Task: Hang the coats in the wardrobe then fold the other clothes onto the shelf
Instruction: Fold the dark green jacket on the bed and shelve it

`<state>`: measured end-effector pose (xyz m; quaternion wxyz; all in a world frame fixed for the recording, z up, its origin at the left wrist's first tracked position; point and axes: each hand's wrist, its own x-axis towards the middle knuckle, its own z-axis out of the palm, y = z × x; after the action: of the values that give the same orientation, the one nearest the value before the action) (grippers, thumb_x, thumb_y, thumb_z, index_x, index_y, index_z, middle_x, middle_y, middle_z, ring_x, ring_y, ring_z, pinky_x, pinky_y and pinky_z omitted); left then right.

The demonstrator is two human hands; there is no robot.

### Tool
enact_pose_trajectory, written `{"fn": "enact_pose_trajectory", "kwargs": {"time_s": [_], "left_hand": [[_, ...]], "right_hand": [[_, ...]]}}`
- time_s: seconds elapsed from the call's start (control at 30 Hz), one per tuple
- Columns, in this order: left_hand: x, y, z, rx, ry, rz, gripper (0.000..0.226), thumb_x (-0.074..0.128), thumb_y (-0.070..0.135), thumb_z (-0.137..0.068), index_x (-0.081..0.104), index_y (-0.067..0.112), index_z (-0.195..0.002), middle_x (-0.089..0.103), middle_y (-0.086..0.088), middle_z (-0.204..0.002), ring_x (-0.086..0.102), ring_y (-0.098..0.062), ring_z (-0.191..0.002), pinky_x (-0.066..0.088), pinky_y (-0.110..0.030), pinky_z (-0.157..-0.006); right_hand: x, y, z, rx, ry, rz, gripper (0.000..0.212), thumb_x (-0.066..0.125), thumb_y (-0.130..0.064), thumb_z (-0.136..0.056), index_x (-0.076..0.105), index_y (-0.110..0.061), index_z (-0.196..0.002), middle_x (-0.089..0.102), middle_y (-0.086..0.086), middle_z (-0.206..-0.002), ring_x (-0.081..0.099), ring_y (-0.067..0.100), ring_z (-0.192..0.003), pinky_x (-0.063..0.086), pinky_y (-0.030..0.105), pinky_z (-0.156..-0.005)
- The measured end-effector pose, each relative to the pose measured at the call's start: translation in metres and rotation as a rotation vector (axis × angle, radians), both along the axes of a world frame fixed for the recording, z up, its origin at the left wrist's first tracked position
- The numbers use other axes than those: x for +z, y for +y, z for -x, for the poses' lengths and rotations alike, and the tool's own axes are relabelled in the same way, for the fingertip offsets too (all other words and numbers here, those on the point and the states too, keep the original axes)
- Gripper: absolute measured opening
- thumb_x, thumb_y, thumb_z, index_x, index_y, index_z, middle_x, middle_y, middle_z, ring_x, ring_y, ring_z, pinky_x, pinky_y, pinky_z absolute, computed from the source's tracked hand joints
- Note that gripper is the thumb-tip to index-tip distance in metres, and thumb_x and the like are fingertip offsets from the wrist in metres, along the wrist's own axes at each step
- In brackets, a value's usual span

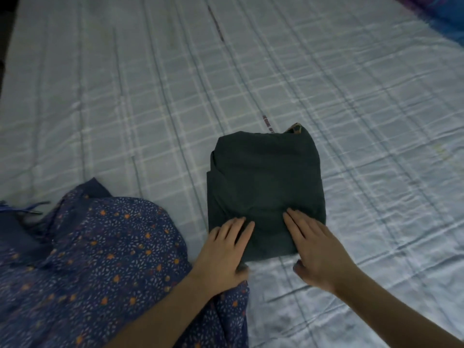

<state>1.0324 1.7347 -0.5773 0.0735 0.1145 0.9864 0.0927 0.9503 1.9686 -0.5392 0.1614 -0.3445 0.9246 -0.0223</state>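
Observation:
A dark green garment (263, 182) lies folded into a compact rectangle on the bed, with a small brown patterned tag showing at its far edge. My left hand (226, 249) rests flat on its near left corner, fingers together. My right hand (313, 249) lies flat on its near right part, fingers stretched forward, thumb off the cloth's near edge. Neither hand grips the cloth. To the left, a blue garment with small orange and white print (95, 267) lies loosely heaped, running under my left forearm.
The bed is covered by a pale blue checked sheet (150, 96) stretching away in all directions. A bright blue and purple patterned fabric (447, 18) sits at the far right corner. The bed's dark left edge (5, 46) shows at far left.

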Motion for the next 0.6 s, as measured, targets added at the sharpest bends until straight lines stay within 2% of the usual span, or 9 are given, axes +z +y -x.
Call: {"fn": "enact_pose_trajectory", "kwargs": {"time_s": [0.1,0.2,0.27,0.33,0.43,0.47,0.53,0.6], "left_hand": [[0.001,0.007,0.023,0.072,-0.060,0.017,0.099,0.062,0.063,-0.071,0.025,0.016,-0.151,0.043,-0.005,-0.135,0.048,-0.028,-0.115,0.048,-0.041,-0.084],[0.017,0.009,0.044,0.034,-0.167,0.144,0.095,0.061,0.058,-0.082,0.015,0.014,-0.153,0.038,-0.008,-0.134,0.042,-0.030,-0.116,0.046,-0.041,-0.083],[0.035,0.011,0.056,0.022,-0.173,0.194,0.076,0.061,0.043,-0.089,0.025,0.012,-0.148,0.042,-0.009,-0.131,0.045,-0.030,-0.114,0.045,-0.039,-0.073],[0.061,0.010,0.063,0.035,-0.153,0.197,0.053,0.061,0.030,-0.091,0.039,0.011,-0.136,0.052,-0.009,-0.123,0.052,-0.030,-0.108,0.039,-0.037,-0.064],[0.111,0.002,0.074,0.011,-0.099,0.214,0.033,0.061,0.017,-0.090,0.049,0.012,-0.121,0.061,-0.008,-0.110,0.060,-0.029,-0.095,0.037,-0.034,-0.057],[0.133,-0.005,0.075,-0.010,-0.083,0.236,0.030,0.064,0.015,-0.086,0.052,0.013,-0.114,0.064,-0.005,-0.103,0.062,-0.026,-0.088,0.035,-0.032,-0.052],[0.184,-0.021,0.072,-0.027,-0.029,0.294,0.034,0.075,0.019,-0.076,0.055,0.018,-0.104,0.065,0.000,-0.094,0.063,-0.022,-0.078,0.027,-0.028,-0.048],[0.242,-0.037,0.065,0.005,0.036,0.292,0.033,0.067,0.022,-0.085,0.052,0.019,-0.114,0.062,-0.001,-0.107,0.062,-0.026,-0.091,0.032,-0.032,-0.054]], "right_hand": [[-0.012,-0.017,0.006,-0.070,0.066,-0.034,0.096,0.080,-0.018,-0.051,0.046,-0.001,-0.139,0.054,0.016,-0.136,0.057,0.032,-0.118,0.054,0.045,-0.086],[-0.014,-0.028,0.012,-0.082,0.106,-0.107,0.096,0.085,-0.021,-0.044,0.053,0.000,-0.132,0.061,0.014,-0.122,0.063,0.031,-0.103,0.055,0.044,-0.073],[-0.003,-0.032,0.019,-0.068,0.136,-0.124,0.087,0.087,-0.019,-0.040,0.062,-0.002,-0.121,0.067,0.011,-0.104,0.066,0.029,-0.086,0.054,0.041,-0.063],[0.021,-0.037,0.027,-0.028,0.164,-0.147,0.066,0.089,-0.022,-0.040,0.067,-0.009,-0.101,0.067,0.005,-0.081,0.064,0.025,-0.068,0.050,0.037,-0.055],[0.083,-0.041,0.048,0.033,0.195,-0.154,0.042,0.086,-0.025,-0.044,0.061,-0.020,-0.078,0.062,-0.002,-0.065,0.060,0.019,-0.057,0.048,0.031,-0.047],[0.108,-0.044,0.055,0.057,0.203,-0.145,0.038,0.084,-0.027,-0.047,0.059,-0.021,-0.076,0.062,-0.003,-0.066,0.060,0.018,-0.057,0.047,0.030,-0.047],[0.166,-0.053,0.066,0.118,0.215,-0.095,0.029,0.070,-0.032,-0.068,0.058,-0.021,-0.092,0.066,-0.002,-0.086,0.064,0.021,-0.077,0.048,0.031,-0.059],[0.227,-0.066,0.070,0.211,0.215,-0.048,0.033,0.056,-0.036,-0.078,0.053,-0.023,-0.108,0.064,-0.002,-0.103,0.062,0.023,-0.094,0.047,0.033,-0.070]]}}
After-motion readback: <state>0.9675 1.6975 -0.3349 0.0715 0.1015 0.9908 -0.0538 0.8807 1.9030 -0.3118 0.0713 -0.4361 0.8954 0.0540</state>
